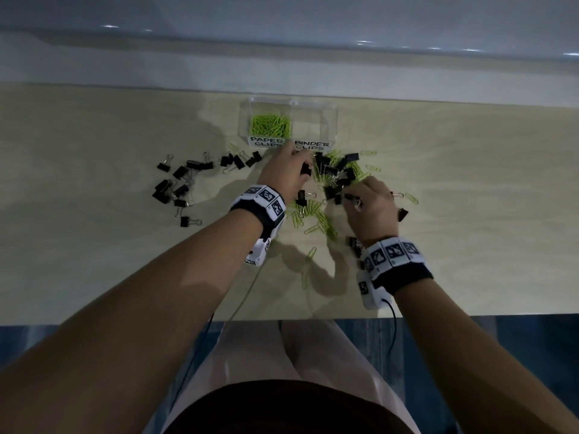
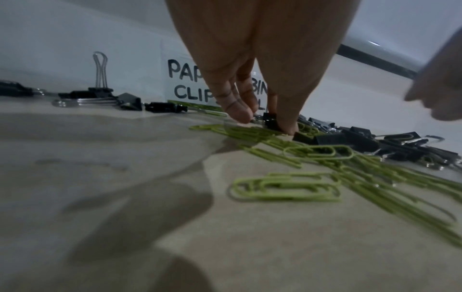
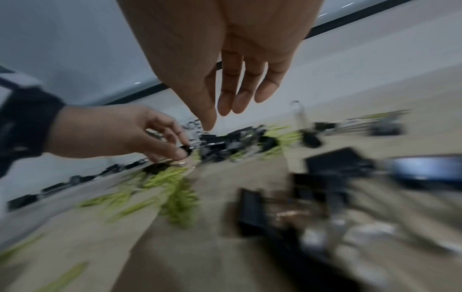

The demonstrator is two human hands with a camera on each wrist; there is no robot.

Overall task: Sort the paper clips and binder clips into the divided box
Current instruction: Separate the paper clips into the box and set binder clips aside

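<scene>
A clear divided box [image 1: 329, 120] stands at the back of the table. Its left half, labelled PAPER CLIPS, holds green paper clips [image 1: 272, 124]; the right half, labelled BINDER CLIPS, looks empty. My left hand [image 1: 304, 171] is just in front of the box and pinches a black binder clip [image 2: 271, 122] between thumb and fingers, low over the mixed pile [image 1: 340, 175]. My right hand [image 1: 357, 199] hovers over the pile's near right side. In the blurred right wrist view its fingers [image 3: 237, 102] hang straight and hold nothing.
Several black binder clips [image 1: 180, 183] lie scattered to the left on the wooden table [image 1: 94, 245]. Loose green paper clips [image 1: 316, 217] spread between my hands toward the front edge. More binder clips [image 1: 354, 244] lie near my right wrist. A wall ledge runs behind the box.
</scene>
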